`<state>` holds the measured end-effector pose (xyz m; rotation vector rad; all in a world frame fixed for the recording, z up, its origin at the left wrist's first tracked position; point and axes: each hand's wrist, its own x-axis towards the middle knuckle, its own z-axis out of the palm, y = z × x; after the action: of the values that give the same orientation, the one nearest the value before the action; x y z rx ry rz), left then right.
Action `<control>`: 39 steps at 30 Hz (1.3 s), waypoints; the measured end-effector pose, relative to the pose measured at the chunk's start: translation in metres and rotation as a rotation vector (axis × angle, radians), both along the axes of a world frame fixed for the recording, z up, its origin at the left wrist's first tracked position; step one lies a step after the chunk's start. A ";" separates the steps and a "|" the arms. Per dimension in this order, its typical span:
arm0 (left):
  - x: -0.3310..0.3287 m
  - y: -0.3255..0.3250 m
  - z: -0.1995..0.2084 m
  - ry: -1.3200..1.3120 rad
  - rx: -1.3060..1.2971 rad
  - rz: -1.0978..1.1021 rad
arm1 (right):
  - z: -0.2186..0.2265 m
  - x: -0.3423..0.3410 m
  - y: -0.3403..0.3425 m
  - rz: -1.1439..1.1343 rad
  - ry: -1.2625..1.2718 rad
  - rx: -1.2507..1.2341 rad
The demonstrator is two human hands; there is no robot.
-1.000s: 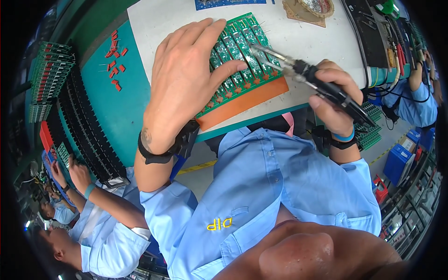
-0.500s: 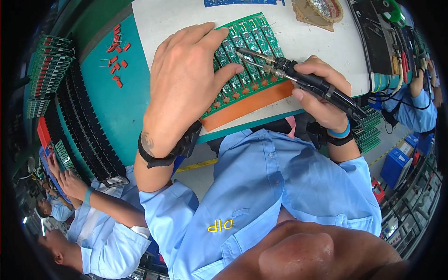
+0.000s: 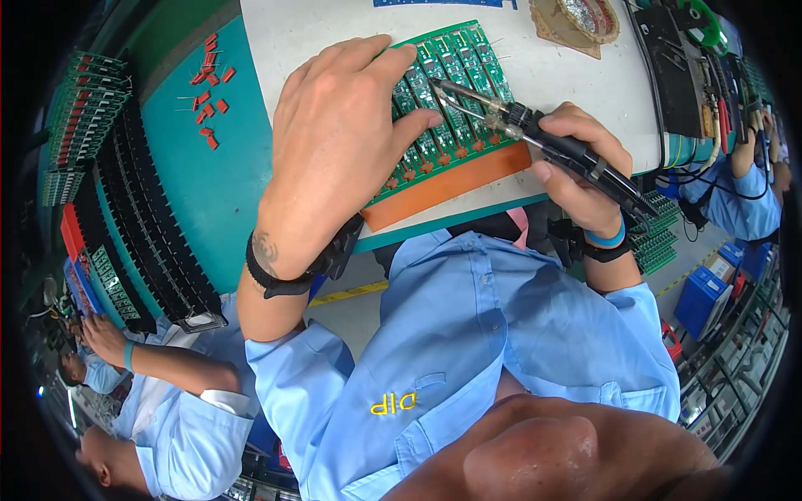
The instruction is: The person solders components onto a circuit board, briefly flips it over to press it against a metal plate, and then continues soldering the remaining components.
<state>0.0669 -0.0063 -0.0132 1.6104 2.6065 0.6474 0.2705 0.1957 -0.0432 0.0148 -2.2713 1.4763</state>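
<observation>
Beyond yellow shirt lettering (image 3: 393,404), right fingers (image 3: 595,139) grip a black-handled tool (image 3: 576,157), left fingers (image 3: 349,60) extended over a green board (image 3: 462,73).

At the upper centre of the frame, the person's left hand (image 3: 330,138) lies spread over the left part of a green rectangular circuit-board panel (image 3: 468,96). A flat orange strip (image 3: 451,190) runs along the panel's lower edge. Right of centre, the right hand (image 3: 581,171) grips a black-handled soldering tool with a slim metal tip (image 3: 561,150), pointing left over the panel; whether it touches is unclear. Small red components with wire leads (image 3: 206,114) lie scattered on a teal mat (image 3: 180,154) at upper left. A round bowl with silvery contents (image 3: 587,18) sits at upper right.
</observation>
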 end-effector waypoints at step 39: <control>-0.002 -0.006 0.013 -0.045 -0.099 0.024 | 0.001 -0.016 0.000 0.062 0.041 0.028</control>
<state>0.0646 -0.0122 -0.0004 1.5210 2.5854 0.5394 0.2541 0.1952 -0.0424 0.1239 -2.2774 1.4621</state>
